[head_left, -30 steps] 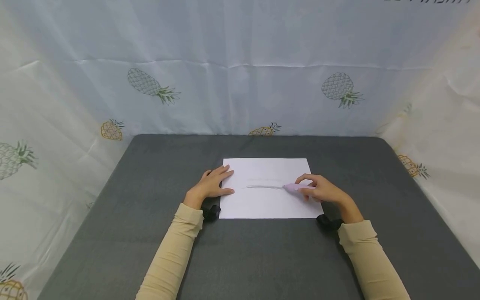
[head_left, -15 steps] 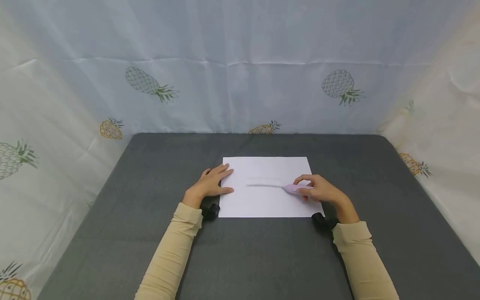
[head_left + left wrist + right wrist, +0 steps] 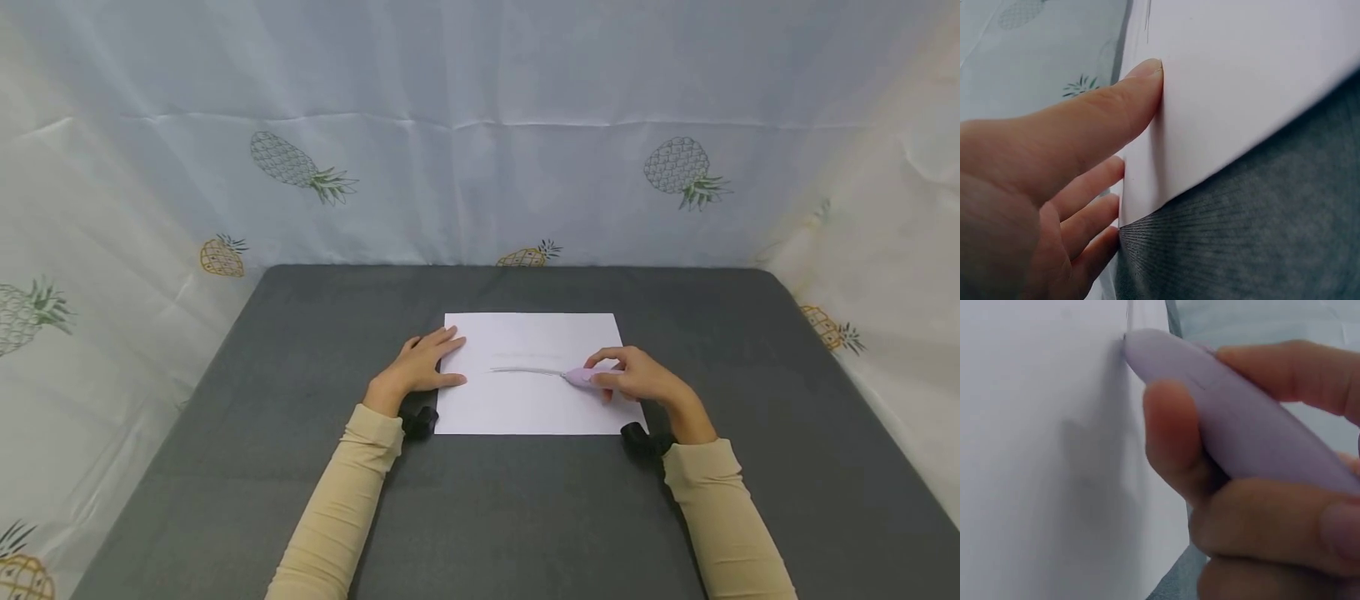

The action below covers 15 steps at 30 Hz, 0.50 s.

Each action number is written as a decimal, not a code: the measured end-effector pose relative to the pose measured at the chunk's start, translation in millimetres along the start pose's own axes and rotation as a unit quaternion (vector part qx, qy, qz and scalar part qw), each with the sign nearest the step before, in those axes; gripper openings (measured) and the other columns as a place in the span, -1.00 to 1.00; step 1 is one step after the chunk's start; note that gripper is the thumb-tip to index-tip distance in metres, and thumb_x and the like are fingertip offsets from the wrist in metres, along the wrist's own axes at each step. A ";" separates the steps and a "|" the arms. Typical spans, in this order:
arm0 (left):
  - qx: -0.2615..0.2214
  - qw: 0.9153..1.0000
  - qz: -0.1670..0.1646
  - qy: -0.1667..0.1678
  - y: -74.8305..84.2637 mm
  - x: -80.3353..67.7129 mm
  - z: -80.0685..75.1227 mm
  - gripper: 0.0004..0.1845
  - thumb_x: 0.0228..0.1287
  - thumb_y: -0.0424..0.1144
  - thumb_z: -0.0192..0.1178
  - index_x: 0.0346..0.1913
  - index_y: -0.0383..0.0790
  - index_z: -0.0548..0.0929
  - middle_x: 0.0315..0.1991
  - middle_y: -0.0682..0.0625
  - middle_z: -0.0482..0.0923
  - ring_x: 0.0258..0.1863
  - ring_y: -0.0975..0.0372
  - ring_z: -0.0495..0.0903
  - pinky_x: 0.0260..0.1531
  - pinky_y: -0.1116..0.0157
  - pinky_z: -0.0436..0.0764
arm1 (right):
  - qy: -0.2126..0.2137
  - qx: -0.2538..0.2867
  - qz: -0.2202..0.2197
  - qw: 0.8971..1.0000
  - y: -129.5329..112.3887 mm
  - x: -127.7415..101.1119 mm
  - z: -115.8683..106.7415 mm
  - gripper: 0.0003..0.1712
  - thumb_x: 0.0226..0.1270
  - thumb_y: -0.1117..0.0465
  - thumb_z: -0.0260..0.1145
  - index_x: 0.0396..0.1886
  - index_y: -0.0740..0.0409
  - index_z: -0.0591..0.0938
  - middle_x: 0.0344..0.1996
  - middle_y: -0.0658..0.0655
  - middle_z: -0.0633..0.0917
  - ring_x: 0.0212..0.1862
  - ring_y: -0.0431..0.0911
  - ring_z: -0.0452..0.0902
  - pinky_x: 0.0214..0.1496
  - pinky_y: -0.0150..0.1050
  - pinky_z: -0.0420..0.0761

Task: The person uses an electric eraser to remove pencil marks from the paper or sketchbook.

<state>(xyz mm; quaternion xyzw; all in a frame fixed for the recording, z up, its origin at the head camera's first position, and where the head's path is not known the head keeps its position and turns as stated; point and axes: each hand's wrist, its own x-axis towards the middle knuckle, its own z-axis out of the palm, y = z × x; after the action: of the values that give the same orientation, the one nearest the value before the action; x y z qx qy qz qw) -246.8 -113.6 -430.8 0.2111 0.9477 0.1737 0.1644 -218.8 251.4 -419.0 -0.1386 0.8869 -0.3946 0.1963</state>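
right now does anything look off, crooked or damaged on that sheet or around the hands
Nothing stands out. The white sheet lies flat and square on the grey table, uncreased. The left hand presses its left edge, and the right hand holds a lilac pen at the end of one grey line.

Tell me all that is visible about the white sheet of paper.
The white sheet of paper is plain, rectangular and lies flat on the grey table. A faint grey line runs across its middle. The left hand rests with straight fingers on its left edge. The right hand holds a lilac pen with its tip on the sheet.
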 end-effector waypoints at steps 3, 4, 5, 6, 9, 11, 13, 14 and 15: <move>0.000 1.000 0.000 0.001 0.0 -0.9 -0.7 -0.18 0.27 0.08 0.22 0.50 -0.10 0.16 0.57 -0.11 -0.03 0.58 -0.01 -0.05 0.50 -0.18 -0.10 | 0.004 -0.007 0.002 1.000 -1.8 0.2 0.1 -0.69 0.30 0.23 0.20 -0.01 0.27 0.59 -0.66 0.17 0.67 -0.78 -0.28 0.13 -0.68 -0.39 0.22; 0.000 1.000 0.000 0.002 -0.2 -1.2 -0.8 -0.18 0.27 0.08 0.21 0.50 -0.10 0.16 0.57 -0.11 -0.03 0.58 -0.01 -0.05 0.50 -0.18 -0.10 | 0.003 -0.009 0.001 1.000 -2.4 0.3 0.2 -0.70 0.30 0.23 0.20 -0.02 0.26 0.59 -0.66 0.17 0.66 -0.78 -0.28 0.13 -0.68 -0.39 0.22; 0.000 1.000 0.000 0.002 -0.4 -1.4 -0.9 -0.18 0.27 0.08 0.21 0.50 -0.10 0.16 0.57 -0.11 -0.03 0.58 0.00 -0.05 0.50 -0.18 -0.10 | 0.002 -0.009 0.001 1.000 -2.9 0.4 0.2 -0.70 0.30 0.24 0.21 -0.02 0.26 0.59 -0.67 0.17 0.66 -0.78 -0.28 0.12 -0.68 -0.39 0.21; 0.000 1.000 0.001 0.003 -0.7 -1.4 -0.9 -0.18 0.27 0.08 0.21 0.50 -0.10 0.16 0.57 -0.11 -0.03 0.58 -0.01 -0.05 0.50 -0.18 -0.10 | 0.001 -0.009 0.001 1.000 -3.4 0.4 0.3 -0.71 0.29 0.24 0.21 -0.02 0.26 0.60 -0.67 0.18 0.66 -0.78 -0.28 0.12 -0.68 -0.40 0.21; 0.000 1.000 0.003 0.005 -1.7 -1.2 -0.8 -0.19 0.27 0.08 0.21 0.49 -0.11 0.17 0.57 -0.11 -0.03 0.58 -0.01 -0.04 0.50 -0.19 -0.09 | 0.000 -0.009 0.004 1.000 -4.7 0.6 0.8 -0.69 0.30 0.23 0.21 -0.01 0.26 0.59 -0.67 0.15 0.66 -0.78 -0.28 0.13 -0.67 -0.39 0.21; 0.000 1.000 0.004 0.006 -2.2 -0.6 -0.8 -0.19 0.27 0.08 0.21 0.49 -0.11 0.17 0.57 -0.12 -0.03 0.58 -0.01 -0.04 0.50 -0.19 -0.09 | -0.002 -0.010 0.005 1.000 -5.4 0.3 1.0 -0.68 0.29 0.22 0.21 -0.01 0.27 0.58 -0.67 0.14 0.66 -0.78 -0.27 0.13 -0.68 -0.38 0.22; 0.000 1.000 0.004 0.005 -2.4 0.0 -0.7 -0.19 0.27 0.08 0.21 0.49 -0.11 0.17 0.57 -0.12 -0.03 0.58 -0.01 -0.04 0.50 -0.19 -0.09 | -0.004 -0.011 0.008 1.000 -5.9 -0.3 1.2 -0.68 0.29 0.22 0.21 -0.01 0.27 0.58 -0.68 0.13 0.66 -0.78 -0.27 0.14 -0.67 -0.38 0.23; -0.001 1.000 0.004 0.004 -2.4 0.1 -0.6 -0.19 0.27 0.08 0.21 0.49 -0.11 0.17 0.57 -0.12 -0.03 0.58 -0.01 -0.05 0.50 -0.19 -0.10 | -0.003 -0.013 0.008 1.000 -6.1 -0.6 1.3 -0.68 0.29 0.22 0.21 -0.01 0.27 0.59 -0.68 0.12 0.66 -0.78 -0.26 0.14 -0.67 -0.38 0.23; -0.002 1.000 0.003 0.004 -2.4 0.3 -0.6 -0.19 0.27 0.07 0.21 0.49 -0.11 0.17 0.57 -0.12 -0.03 0.58 -0.01 -0.05 0.50 -0.19 -0.10 | -0.002 -0.012 0.008 1.000 -6.2 -0.6 1.3 -0.68 0.29 0.22 0.21 -0.01 0.27 0.59 -0.68 0.12 0.66 -0.77 -0.26 0.14 -0.67 -0.38 0.24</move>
<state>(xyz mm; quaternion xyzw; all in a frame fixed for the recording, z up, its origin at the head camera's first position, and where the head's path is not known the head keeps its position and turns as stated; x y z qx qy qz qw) -248.1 -115.7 -431.3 0.2131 0.9474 0.1765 0.1607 -217.0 246.7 -415.0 -0.1343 0.8924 -0.3817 0.1997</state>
